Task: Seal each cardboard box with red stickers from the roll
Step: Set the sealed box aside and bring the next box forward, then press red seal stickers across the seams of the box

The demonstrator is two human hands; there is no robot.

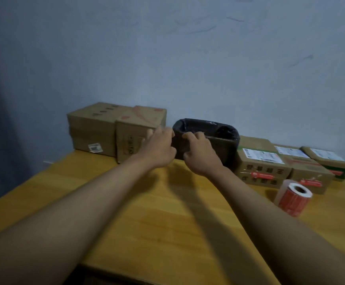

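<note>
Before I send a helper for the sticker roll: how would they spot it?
On the yellow wooden table, look right, in front of the row of labelled cardboard boxes. The sticker roll lies alone there: the only round thing, red, with a white core.

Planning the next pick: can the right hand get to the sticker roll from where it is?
Probably yes. The right hand grips the front of the black-lined bin, so it must let go first. The sticker roll stands on the table to its right, nearer than the boxes, with only bare tabletop between.
</note>
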